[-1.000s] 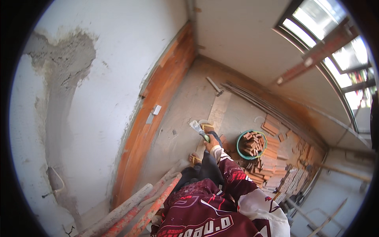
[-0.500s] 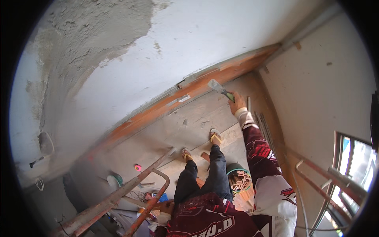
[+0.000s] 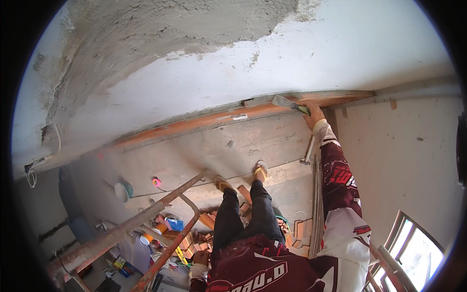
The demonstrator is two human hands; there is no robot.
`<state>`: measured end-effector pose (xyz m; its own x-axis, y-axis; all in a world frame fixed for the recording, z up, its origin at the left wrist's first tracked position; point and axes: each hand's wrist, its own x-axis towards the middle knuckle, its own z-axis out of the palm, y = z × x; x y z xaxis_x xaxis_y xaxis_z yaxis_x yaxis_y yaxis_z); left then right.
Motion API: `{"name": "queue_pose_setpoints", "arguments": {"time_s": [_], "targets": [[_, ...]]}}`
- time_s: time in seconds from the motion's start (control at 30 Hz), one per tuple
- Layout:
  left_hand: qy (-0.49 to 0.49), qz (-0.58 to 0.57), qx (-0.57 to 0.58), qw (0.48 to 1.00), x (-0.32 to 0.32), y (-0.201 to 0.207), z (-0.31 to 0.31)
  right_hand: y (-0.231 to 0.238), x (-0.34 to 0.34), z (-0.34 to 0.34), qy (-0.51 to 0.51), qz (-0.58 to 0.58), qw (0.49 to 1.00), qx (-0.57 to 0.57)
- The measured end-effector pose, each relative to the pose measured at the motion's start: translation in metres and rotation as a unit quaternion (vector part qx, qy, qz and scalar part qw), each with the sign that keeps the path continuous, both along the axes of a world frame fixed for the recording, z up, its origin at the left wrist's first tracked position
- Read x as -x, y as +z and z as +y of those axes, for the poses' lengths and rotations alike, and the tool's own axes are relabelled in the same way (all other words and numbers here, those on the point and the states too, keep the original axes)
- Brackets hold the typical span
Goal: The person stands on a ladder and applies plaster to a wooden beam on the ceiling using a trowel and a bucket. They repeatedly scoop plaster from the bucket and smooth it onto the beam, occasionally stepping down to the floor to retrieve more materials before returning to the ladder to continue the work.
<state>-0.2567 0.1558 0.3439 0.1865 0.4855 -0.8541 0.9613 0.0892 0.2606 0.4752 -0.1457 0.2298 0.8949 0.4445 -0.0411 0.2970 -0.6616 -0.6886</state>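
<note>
My right hand (image 3: 314,116) is stretched far forward, its fingers wrapped round the green handle of a putty knife (image 3: 284,102). The flat grey blade lies over the orange-brown strip (image 3: 194,119) along the foot of the white wall (image 3: 194,82); whether it touches cannot be made out. Grey rough plaster (image 3: 160,34) covers the wall's upper left part. Low beside my body, near a rusty rail, is my left hand (image 3: 200,258), small in view with its fingers hard to make out.
A rusty scaffold frame (image 3: 126,228) slants across the lower left. Below lie a hammer (image 3: 307,152), a pink tape measure (image 3: 156,181), stacked wood pieces (image 3: 209,219) and a bucket (image 3: 278,214). Long strips (image 3: 315,204) lie at right, near a window (image 3: 413,243).
My view has turned, and the right hand with the putty knife has moved forward and right, toward the strip at the wall's foot. The hammer shows more fully.
</note>
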Motion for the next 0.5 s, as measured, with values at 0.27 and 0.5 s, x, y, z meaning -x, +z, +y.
{"name": "queue_pose_setpoints", "arguments": {"time_s": [0.27,0.5], "targets": [[0.087,-0.017,-0.019,0.996,-0.025,0.01,-0.014,-0.002,0.011,0.035,-0.002,0.096,0.995,-0.016],[0.045,-0.036,-0.044,0.997,-0.011,0.006,-0.014,-0.006,0.032,0.054,-0.032,0.069,0.997,-0.006]]}}
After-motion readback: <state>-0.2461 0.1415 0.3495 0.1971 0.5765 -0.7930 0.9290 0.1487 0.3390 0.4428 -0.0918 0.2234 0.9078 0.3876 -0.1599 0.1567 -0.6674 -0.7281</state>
